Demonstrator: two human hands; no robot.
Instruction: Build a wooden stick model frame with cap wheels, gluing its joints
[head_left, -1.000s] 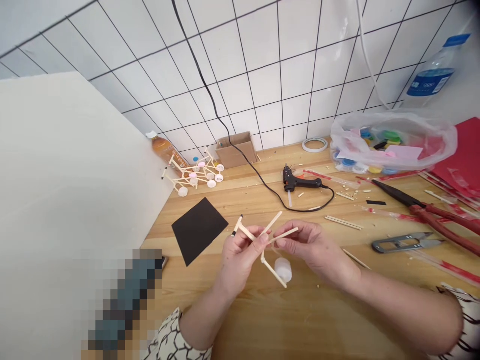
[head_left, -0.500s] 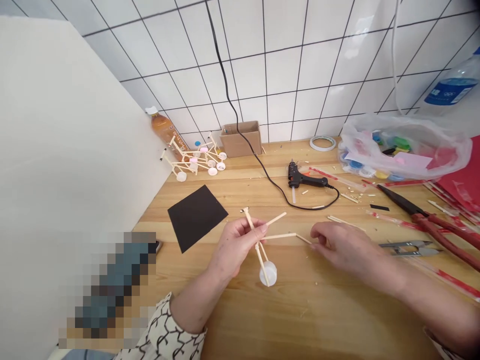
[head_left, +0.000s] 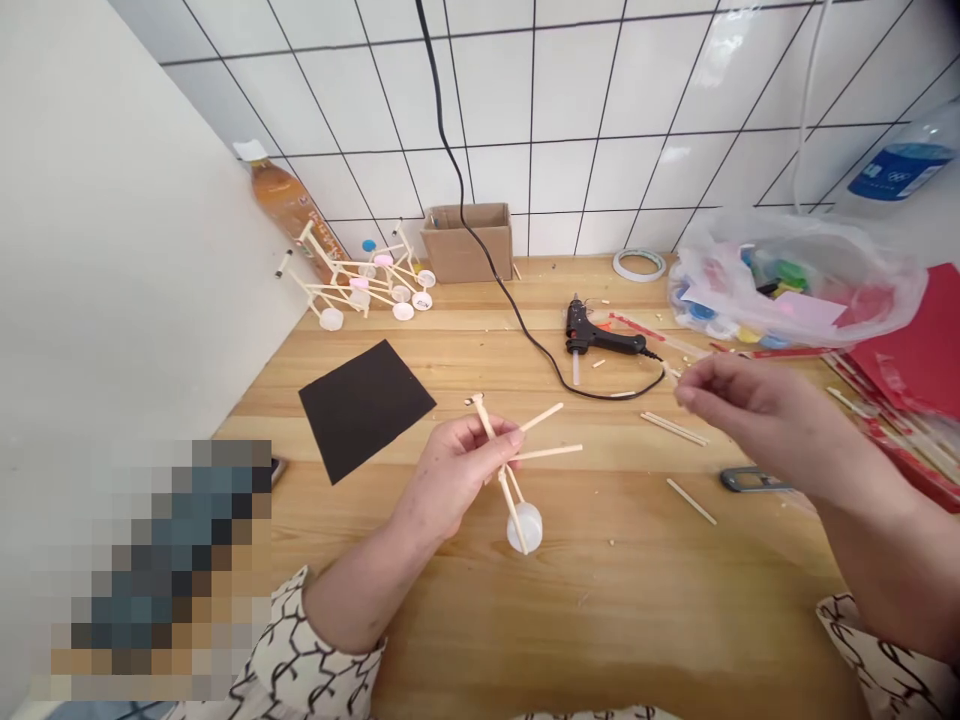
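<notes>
Here, I log one stick frame above the table, pinched mid-length in the left hand, white cap below. Judged light, stiff, fragile at joints; best held where sticks meet. Right hand: fingertips together, seemingly pinching a blurred stick piece.

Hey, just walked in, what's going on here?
A person's left hand holds a small stick frame with a white cap at its near end. The right hand, apart from it, seems to pinch a small pale piece. A glue gun lies beyond, and similar stick models stand at the back left.
</notes>
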